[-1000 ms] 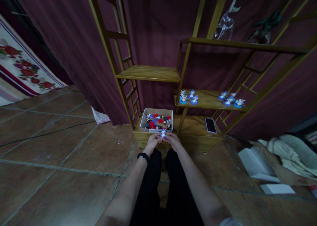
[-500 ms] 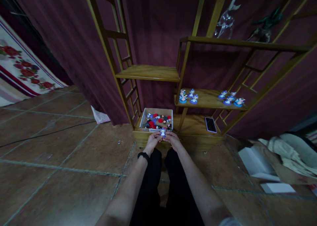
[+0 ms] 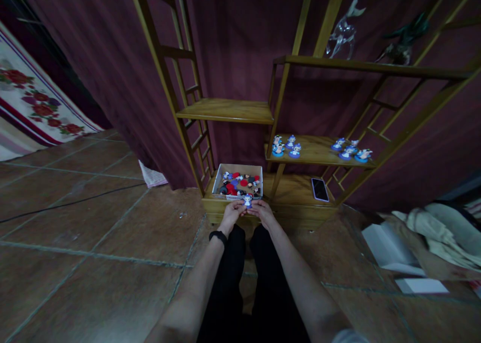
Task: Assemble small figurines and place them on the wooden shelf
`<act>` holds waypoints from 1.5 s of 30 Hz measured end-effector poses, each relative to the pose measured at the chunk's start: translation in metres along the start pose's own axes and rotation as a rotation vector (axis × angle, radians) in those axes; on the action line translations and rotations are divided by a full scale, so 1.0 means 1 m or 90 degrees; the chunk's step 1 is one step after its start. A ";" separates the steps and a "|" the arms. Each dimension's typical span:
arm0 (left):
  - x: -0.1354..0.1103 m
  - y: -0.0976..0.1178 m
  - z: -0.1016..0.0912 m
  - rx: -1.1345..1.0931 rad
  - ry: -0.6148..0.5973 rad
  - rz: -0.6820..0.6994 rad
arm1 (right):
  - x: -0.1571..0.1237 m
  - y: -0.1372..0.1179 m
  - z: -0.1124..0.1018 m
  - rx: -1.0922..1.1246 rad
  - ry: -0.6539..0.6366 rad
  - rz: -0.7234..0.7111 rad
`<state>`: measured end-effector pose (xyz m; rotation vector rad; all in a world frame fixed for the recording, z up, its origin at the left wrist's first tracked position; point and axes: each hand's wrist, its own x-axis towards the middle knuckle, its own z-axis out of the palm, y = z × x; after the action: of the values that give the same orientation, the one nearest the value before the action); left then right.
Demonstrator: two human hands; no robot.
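Observation:
Both hands meet in front of a low wooden shelf unit. My left hand [image 3: 232, 213] and my right hand [image 3: 262, 212] pinch one small blue-and-white figurine [image 3: 247, 200] between their fingertips. Just behind it stands a white box [image 3: 238, 184] holding several small red, blue and dark toy pieces. Two groups of similar blue-based figurines stand on the middle shelf, one on its left part [image 3: 285, 147] and one on its right part [image 3: 351, 151]. A black band sits on my left wrist.
A phone [image 3: 319, 189] lies on the bottom shelf right of the box. A glass deer [image 3: 343, 29] and a dark figure [image 3: 404, 44] stand on the top shelf. Papers [image 3: 391, 252] and cloth [image 3: 439, 232] lie on the tiled floor at right; a floral rug [image 3: 33, 107] at left.

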<state>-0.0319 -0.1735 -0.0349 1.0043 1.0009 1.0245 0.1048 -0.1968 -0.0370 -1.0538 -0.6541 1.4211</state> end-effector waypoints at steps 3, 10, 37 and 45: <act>0.000 0.000 0.000 -0.001 0.001 0.004 | 0.000 0.001 -0.001 -0.001 -0.002 0.000; -0.001 0.001 0.000 0.003 -0.007 0.012 | 0.000 -0.001 -0.001 -0.008 -0.006 0.002; -0.002 0.003 0.004 0.002 -0.004 0.016 | 0.003 0.001 -0.002 -0.025 -0.018 0.003; -0.005 0.008 0.006 0.063 -0.046 0.014 | -0.001 -0.004 0.002 -0.024 -0.007 0.021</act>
<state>-0.0293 -0.1778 -0.0248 1.1278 0.9912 0.9570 0.1045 -0.1971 -0.0324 -1.0920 -0.6770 1.4496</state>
